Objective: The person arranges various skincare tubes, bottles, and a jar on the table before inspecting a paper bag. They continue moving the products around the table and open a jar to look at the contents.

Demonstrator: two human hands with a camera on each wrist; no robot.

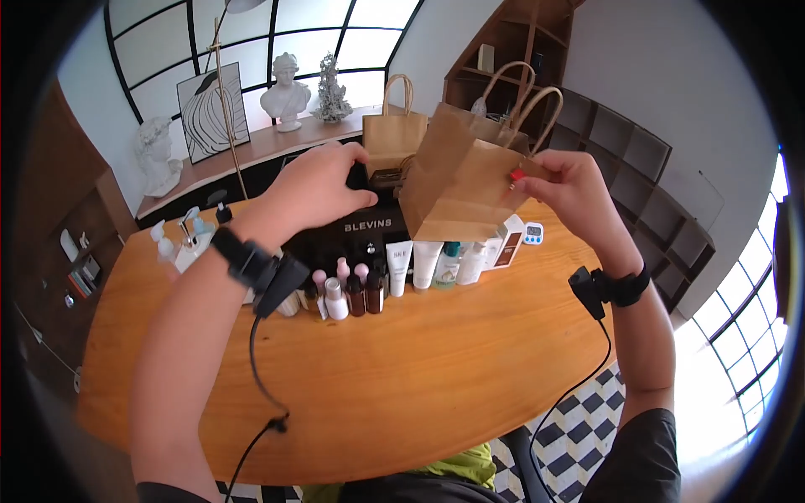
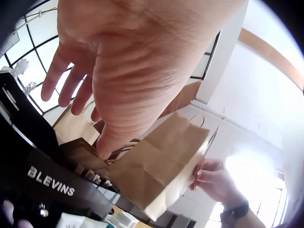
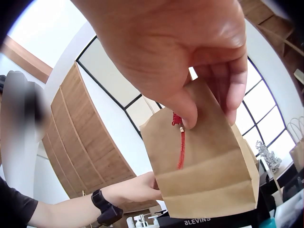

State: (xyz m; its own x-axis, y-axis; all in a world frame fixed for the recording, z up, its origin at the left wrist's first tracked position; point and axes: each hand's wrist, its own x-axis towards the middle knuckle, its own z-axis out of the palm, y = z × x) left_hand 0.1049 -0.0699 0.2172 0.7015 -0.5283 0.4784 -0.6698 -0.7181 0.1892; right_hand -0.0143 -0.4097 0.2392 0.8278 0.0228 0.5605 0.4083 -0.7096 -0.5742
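Bare forearms (image 1: 180, 360) in short dark sleeves rise nearest to where I look, a black camera (image 1: 281, 285) strapped at each wrist; past them, the left hand (image 1: 306, 189) hangs palm down over the black box lettered BLEVINS (image 1: 331, 245), fingers spread apart and thumb held off from them; whether its thumb touches anything, I cannot tell. Beside it, the right hand (image 1: 577, 180) pinches a side of the creased brown paper bag (image 1: 461, 189) near its top edge, thumb on the outer face; a thin red tassel (image 3: 182, 147) hangs down that face just by the thumb. That bag is tilted in the air above the row of tubes and small bottles, its twisted handles up and away to the right, its base toward the box; a gap separates it from the left palm.

White tubes (image 1: 398, 270) and pink-topped bottles (image 1: 361, 293) stand along the box's front; the small white timer (image 1: 533, 233) sits at the right end, near the table's far right edge; bare wood of the oval table (image 1: 377, 386) runs from the bottles to its curved near edge; another brown bag (image 1: 387, 132) stands upright behind the box.
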